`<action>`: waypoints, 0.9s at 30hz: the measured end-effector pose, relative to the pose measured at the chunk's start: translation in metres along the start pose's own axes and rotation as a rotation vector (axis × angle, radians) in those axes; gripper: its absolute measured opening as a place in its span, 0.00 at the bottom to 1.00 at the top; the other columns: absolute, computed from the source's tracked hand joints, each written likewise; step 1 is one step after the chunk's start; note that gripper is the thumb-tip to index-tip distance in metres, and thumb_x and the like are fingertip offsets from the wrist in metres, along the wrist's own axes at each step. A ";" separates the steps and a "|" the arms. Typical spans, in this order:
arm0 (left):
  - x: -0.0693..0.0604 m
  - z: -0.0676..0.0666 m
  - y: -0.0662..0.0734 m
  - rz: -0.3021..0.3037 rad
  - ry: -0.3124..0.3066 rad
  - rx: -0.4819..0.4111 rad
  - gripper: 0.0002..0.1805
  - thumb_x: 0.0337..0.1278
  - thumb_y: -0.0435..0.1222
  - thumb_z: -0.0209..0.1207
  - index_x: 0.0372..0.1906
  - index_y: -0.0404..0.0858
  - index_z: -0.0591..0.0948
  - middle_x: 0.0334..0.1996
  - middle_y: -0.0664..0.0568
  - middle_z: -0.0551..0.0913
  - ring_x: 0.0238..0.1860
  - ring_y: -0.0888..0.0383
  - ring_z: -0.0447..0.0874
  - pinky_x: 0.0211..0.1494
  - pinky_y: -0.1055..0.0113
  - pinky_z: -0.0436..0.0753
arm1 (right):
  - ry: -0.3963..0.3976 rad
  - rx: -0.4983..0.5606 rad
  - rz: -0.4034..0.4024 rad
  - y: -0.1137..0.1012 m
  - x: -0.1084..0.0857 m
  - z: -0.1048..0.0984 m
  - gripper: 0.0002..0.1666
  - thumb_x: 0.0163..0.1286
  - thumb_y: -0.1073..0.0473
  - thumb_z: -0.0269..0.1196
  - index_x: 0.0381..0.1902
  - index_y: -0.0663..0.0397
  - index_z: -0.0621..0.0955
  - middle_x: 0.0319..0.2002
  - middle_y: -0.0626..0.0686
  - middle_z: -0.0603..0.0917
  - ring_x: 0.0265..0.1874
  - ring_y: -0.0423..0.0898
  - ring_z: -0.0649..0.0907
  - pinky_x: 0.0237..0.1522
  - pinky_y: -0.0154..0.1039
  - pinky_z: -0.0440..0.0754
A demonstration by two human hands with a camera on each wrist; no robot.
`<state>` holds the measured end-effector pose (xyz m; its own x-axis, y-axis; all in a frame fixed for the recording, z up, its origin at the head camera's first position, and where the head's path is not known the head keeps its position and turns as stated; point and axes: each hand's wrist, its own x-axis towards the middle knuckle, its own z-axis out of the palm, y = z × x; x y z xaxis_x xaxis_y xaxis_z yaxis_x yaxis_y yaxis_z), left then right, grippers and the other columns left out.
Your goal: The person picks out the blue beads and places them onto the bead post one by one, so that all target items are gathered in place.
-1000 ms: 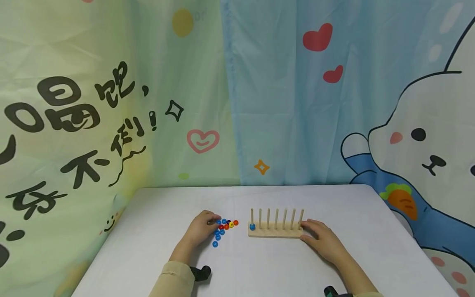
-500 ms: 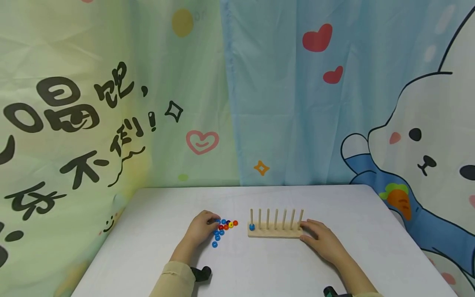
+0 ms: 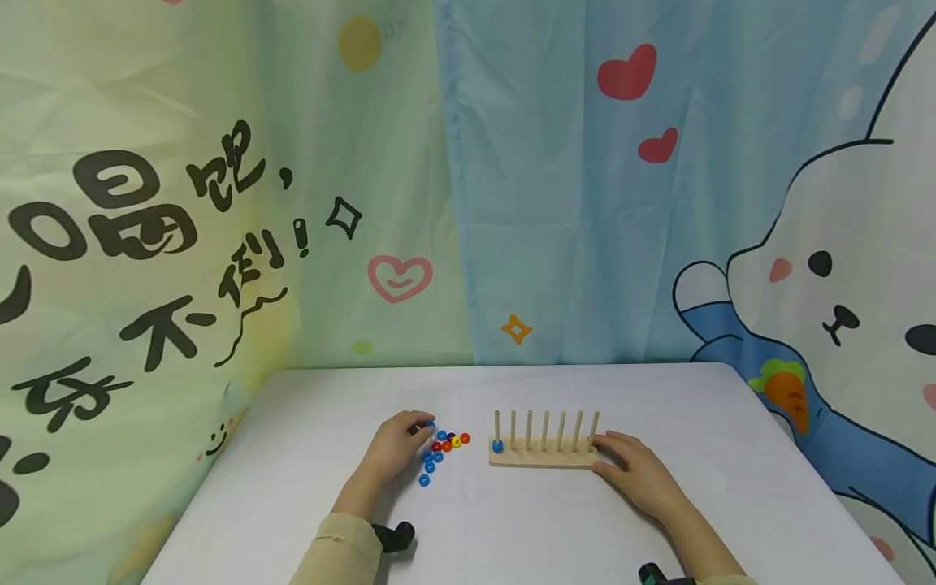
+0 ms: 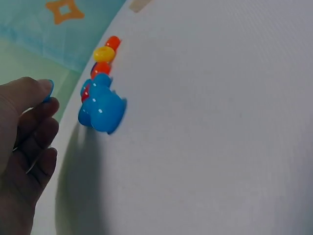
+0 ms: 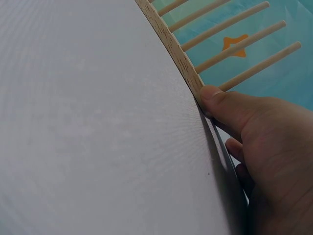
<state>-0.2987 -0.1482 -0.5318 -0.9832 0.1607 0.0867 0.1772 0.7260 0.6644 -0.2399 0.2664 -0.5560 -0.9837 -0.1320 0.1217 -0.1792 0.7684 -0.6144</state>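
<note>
Left hand (image 3: 397, 443): your fingers pinch a blue bead (image 4: 50, 92) at the far side of the pile (image 3: 447, 446).
Right hand (image 3: 643, 479): your fingers grip the rack (image 3: 543, 459) at its right end.
Leftmost peg (image 3: 497, 424): one threaded bead (image 3: 497, 446); six other pegs (image 3: 545, 426) look bare.
Pile: left of the rack, unthreaded; you seem barely begun.

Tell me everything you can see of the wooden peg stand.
The wooden peg stand is pale and looks like plain wood: a long, narrow base with seven thin, round pegs in a row. It stands upright on the white table, right of the loose beads. Blue beading, the count unclear, sits low on the leftmost peg; the other six are bare. The right hand grips its right end.
</note>
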 end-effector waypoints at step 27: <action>0.004 -0.006 0.088 0.250 0.008 -0.145 0.14 0.67 0.47 0.60 0.54 0.54 0.84 0.41 0.64 0.82 0.39 0.64 0.77 0.45 0.70 0.79 | 0.005 -0.009 -0.014 0.004 0.001 0.002 0.31 0.67 0.43 0.64 0.64 0.50 0.77 0.67 0.66 0.72 0.67 0.70 0.69 0.62 0.72 0.65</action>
<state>-0.2877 -0.0874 -0.4682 -0.9103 0.3168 0.2664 0.4064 0.5613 0.7210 -0.2413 0.2683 -0.5601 -0.9812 -0.1395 0.1337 -0.1923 0.7720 -0.6058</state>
